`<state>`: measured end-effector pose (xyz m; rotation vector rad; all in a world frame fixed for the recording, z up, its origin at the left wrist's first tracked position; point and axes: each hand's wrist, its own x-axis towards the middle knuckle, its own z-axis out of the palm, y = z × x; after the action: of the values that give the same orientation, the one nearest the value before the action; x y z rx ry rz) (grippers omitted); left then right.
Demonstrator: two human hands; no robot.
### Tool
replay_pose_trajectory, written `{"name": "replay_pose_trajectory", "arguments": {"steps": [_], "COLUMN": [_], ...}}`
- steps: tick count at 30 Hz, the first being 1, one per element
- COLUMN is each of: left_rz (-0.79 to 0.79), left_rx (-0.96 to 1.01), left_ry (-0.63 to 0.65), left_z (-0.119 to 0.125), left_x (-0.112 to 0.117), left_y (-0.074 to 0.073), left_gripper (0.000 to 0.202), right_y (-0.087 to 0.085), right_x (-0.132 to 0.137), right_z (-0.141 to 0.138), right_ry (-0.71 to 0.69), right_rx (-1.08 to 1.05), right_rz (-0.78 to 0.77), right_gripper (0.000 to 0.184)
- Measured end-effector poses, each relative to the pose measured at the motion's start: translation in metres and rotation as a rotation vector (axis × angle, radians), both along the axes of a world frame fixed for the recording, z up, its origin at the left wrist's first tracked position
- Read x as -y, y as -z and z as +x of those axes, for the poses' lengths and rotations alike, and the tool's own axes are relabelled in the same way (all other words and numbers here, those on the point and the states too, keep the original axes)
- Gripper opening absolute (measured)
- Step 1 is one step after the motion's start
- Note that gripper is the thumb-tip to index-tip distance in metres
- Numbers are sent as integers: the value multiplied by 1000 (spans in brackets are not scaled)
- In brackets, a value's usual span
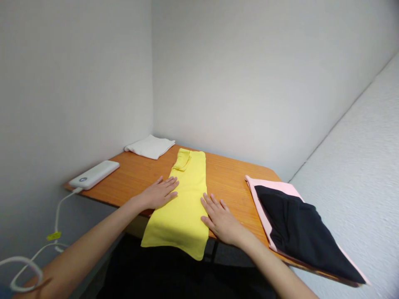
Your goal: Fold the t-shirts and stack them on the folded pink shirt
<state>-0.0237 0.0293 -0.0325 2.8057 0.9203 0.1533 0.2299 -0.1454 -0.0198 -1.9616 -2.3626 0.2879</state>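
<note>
A yellow garment (187,199), folded into a long strip, lies lengthwise on the wooden table, its lower end hanging over the front edge. Near its far end a short sleeve-like part (182,160) is folded over. My left hand (160,192) rests flat across the garment's left edge, fingers spread and fingertips on the cloth. On the other side, my right hand (221,218) lies with its fingers apart, fingertips touching the garment's right edge. Neither hand grips anything.
On the table (230,174), a folded white cloth (151,146) lies at the back left. A white power bank (95,174) with a cable (57,211) sits at the left edge. Black folded cloth (299,232) lies on pink cloth (258,207) at right. Walls stand close behind.
</note>
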Motion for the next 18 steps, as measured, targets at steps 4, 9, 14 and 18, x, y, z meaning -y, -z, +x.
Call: {"name": "replay_pose_trajectory", "arguments": {"steps": [4, 9, 14, 18], "left_rz": [16, 172, 528, 650], "left_rx": [145, 111, 100, 256], "left_ry": [100, 284, 244, 258], "left_z": [-29, -68, -63, -59], "left_x": [32, 80, 81, 81], "left_y": [-11, 0, 38, 53], "left_gripper": [46, 73, 75, 48], "right_y": [-6, 13, 40, 40], "right_x": [28, 50, 37, 42], "right_z": [10, 15, 1, -5], "right_ry": [-111, -242, -316, -348], "right_rx": [12, 151, 339, 305], "right_rz": [81, 308, 528, 599], "right_gripper": [77, 87, 44, 33]}}
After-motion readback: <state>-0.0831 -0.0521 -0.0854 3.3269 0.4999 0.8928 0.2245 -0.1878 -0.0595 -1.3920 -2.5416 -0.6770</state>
